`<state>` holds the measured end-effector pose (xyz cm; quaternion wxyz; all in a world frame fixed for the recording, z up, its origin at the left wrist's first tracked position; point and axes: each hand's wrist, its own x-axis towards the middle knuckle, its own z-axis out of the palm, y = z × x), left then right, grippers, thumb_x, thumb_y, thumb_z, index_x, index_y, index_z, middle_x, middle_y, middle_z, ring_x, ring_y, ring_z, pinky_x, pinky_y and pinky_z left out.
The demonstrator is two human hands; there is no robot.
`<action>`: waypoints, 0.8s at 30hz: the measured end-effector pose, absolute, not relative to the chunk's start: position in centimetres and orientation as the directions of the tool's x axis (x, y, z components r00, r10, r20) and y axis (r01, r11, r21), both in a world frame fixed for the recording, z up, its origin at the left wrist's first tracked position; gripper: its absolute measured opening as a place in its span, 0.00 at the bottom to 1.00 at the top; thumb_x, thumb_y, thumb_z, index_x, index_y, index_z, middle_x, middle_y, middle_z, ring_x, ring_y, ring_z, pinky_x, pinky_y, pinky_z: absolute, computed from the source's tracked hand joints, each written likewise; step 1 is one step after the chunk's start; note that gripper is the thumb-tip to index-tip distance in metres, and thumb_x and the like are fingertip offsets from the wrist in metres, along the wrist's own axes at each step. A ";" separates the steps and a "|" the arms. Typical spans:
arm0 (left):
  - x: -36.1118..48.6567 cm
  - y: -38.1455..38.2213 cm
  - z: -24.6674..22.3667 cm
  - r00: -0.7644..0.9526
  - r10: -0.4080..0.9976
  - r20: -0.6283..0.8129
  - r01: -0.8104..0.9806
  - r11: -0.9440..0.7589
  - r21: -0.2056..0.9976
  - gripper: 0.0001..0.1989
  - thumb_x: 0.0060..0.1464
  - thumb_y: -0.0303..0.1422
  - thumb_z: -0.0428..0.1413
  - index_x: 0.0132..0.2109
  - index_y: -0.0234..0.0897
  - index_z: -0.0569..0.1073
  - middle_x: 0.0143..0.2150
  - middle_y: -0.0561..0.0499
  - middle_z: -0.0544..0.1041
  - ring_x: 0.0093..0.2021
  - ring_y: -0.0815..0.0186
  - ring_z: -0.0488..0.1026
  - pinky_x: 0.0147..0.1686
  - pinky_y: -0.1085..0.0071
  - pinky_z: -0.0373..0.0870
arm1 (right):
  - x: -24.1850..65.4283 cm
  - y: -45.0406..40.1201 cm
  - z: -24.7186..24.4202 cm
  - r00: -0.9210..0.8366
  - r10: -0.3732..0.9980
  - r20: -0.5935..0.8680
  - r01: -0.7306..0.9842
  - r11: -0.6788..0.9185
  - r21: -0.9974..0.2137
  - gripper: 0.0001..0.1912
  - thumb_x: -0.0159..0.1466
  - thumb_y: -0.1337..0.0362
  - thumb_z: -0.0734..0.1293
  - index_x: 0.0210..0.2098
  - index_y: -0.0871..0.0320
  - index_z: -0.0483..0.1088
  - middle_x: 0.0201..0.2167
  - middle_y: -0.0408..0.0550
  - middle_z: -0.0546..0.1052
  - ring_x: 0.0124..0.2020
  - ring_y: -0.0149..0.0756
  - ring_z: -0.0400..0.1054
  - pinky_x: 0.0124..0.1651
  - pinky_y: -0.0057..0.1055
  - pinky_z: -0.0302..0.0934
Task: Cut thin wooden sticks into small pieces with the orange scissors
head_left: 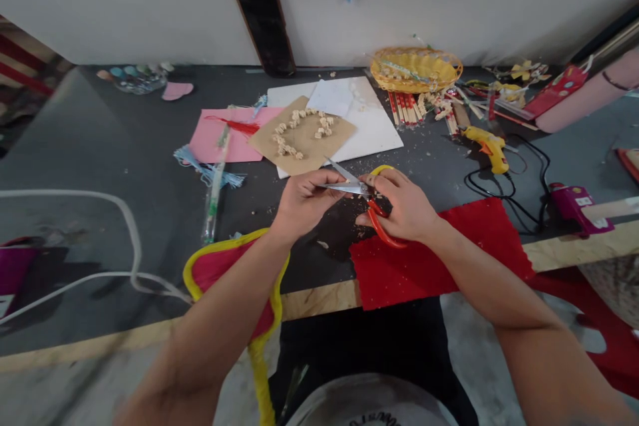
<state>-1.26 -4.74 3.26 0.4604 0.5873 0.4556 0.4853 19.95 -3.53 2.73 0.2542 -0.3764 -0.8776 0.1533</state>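
Note:
My right hand [407,206] grips a pair of scissors [365,192] with red and yellow handles. Their blades are spread apart and point left, reaching over my left hand [305,203]. The fingers of that left hand are pinched together by the blades; whatever sits in them is hidden or too small to name. Just beyond the blades, a brown paper square [319,154] carries small pale cut pieces [287,148] laid in a curved line. Tiny pale scraps are scattered on the dark tabletop around the scissors.
Red felt [439,256] lies by my right forearm, and a yellow-edged red fabric piece [224,263] under my left. Behind are a white board [382,120], pink paper [200,136], a yellow basket [417,70] and a leaning phone [264,23]. A yellow glue gun [492,146] trails a black cord.

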 end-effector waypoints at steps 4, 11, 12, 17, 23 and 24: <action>-1.2 -4.7 3.2 0.132 0.983 0.131 0.040 -0.137 0.990 0.08 0.48 0.36 0.64 0.30 0.35 0.79 0.29 0.49 0.80 0.30 0.67 0.75 0.33 0.73 0.71 | 20.1 -3.6 2.7 -0.604 0.735 0.308 0.579 0.670 -0.464 0.37 0.59 0.36 0.62 0.54 0.58 0.67 0.48 0.57 0.73 0.50 0.48 0.68 0.54 0.45 0.65; -0.9 -4.8 2.4 0.109 0.988 0.111 -0.054 -0.105 0.993 0.11 0.48 0.40 0.64 0.33 0.36 0.79 0.29 0.48 0.80 0.31 0.66 0.76 0.33 0.71 0.72 | 20.0 -4.1 3.3 -0.599 0.746 0.290 0.615 0.661 -0.430 0.33 0.62 0.39 0.61 0.52 0.60 0.68 0.47 0.58 0.76 0.48 0.47 0.71 0.51 0.41 0.66; -0.8 -4.8 2.4 0.104 0.988 0.116 -0.065 -0.110 0.992 0.12 0.48 0.41 0.64 0.34 0.36 0.80 0.30 0.48 0.81 0.31 0.65 0.76 0.34 0.71 0.73 | 20.0 -4.2 3.5 -0.594 0.750 0.290 0.615 0.656 -0.437 0.33 0.62 0.39 0.61 0.51 0.61 0.68 0.47 0.58 0.76 0.47 0.47 0.71 0.50 0.41 0.66; -0.5 -4.9 2.7 0.049 0.989 0.143 -0.027 -0.142 0.990 0.12 0.48 0.39 0.65 0.34 0.35 0.80 0.33 0.47 0.81 0.32 0.67 0.76 0.34 0.73 0.72 | 19.7 -4.2 3.7 -0.577 0.760 0.298 0.587 0.640 -0.496 0.31 0.62 0.40 0.61 0.50 0.60 0.69 0.46 0.56 0.76 0.47 0.47 0.72 0.46 0.40 0.68; -0.6 -4.9 2.5 0.008 0.992 0.129 0.046 -0.130 0.990 0.12 0.46 0.40 0.65 0.33 0.35 0.79 0.30 0.49 0.81 0.30 0.65 0.76 0.33 0.72 0.72 | 19.8 -3.9 3.1 -0.536 0.798 0.275 0.673 0.600 -0.432 0.34 0.58 0.37 0.64 0.54 0.56 0.66 0.48 0.56 0.73 0.51 0.49 0.68 0.49 0.44 0.67; -0.7 -4.9 2.4 0.013 0.991 0.134 0.061 -0.134 0.989 0.11 0.47 0.39 0.64 0.33 0.35 0.79 0.30 0.49 0.81 0.30 0.65 0.76 0.33 0.71 0.72 | 19.8 -3.8 3.0 -0.539 0.797 0.275 0.676 0.603 -0.424 0.35 0.58 0.37 0.64 0.54 0.55 0.66 0.48 0.56 0.72 0.51 0.50 0.67 0.49 0.45 0.67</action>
